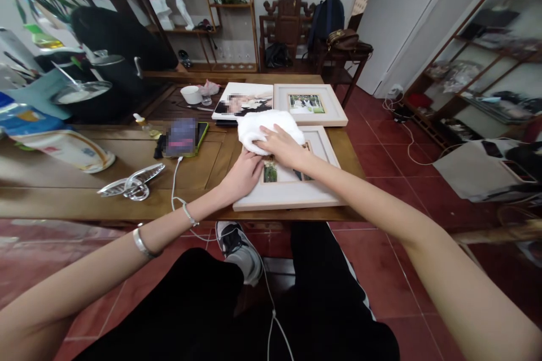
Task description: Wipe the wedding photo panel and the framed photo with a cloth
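A white-bordered picture frame [292,194] lies flat near the table's front edge, its photo partly covered by my arm and a white cloth. My right hand [282,146] presses down on the folded white cloth [271,124], fingers bent into it, over the frame's upper part. At the frame's left edge, my left hand [244,174] grips the border with its thumb lying on top; some of its fingertips are hidden by the cloth. Just behind lie a second framed photo [339,115] and a white-edged photo panel [231,91], touching side by side.
On the wooden table [212,152] to the left are a phone [202,134] with a white cable, a clear hair claw [133,181], a small dropper bottle [146,126] and a blue-and-white pack [55,135]. A white cup [191,94] stands farther back.
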Tool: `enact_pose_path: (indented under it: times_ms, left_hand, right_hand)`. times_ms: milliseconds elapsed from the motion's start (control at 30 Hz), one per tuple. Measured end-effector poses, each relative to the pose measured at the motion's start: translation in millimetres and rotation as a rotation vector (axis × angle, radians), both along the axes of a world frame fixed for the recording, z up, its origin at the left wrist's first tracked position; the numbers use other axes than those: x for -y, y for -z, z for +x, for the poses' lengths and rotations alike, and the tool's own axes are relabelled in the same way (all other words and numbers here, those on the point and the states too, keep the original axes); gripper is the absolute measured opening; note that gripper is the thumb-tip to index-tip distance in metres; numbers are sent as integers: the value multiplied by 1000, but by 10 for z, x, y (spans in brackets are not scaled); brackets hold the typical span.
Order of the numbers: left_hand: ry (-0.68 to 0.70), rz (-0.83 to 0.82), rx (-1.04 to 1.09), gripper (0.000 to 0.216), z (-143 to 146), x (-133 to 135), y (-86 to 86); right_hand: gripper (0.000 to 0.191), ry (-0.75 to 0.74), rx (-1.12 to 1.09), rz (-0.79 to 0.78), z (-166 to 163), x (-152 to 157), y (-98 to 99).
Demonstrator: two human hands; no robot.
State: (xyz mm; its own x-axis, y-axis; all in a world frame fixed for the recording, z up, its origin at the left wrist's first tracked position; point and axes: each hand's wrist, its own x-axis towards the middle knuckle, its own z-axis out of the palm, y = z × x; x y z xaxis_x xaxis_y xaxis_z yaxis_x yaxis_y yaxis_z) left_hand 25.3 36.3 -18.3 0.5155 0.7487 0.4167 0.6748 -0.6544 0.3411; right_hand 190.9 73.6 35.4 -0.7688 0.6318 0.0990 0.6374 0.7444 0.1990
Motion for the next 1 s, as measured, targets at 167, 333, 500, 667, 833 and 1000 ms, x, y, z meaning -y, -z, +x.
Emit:
enact_pose_path:
  times_ms: [167,333,500,667,833,1000]
  left_hand:
    - [-4,14,0,37,-8,-5,60]
    - [-32,17,8,40,-8,20,110]
    - [-35,9,15,39,-6,36,106]
    - [-55,-26,36,37,-14,59,103]
    - [-53,-72,59,37,-49,14,49]
    - [-41,-66,78,37,-56,1,51]
  right_hand:
    - [54,81,52,-24,414,54,-40]
    - [57,264,142,-52,944,108,-235]
    - [69,355,123,-112,1191,199,-248]
    - [72,360,14,-136,1190,263,-101]
    - [67,342,-31,-120,1228,263,10]
    - [67,376,-31,-118,1218,314,-29]
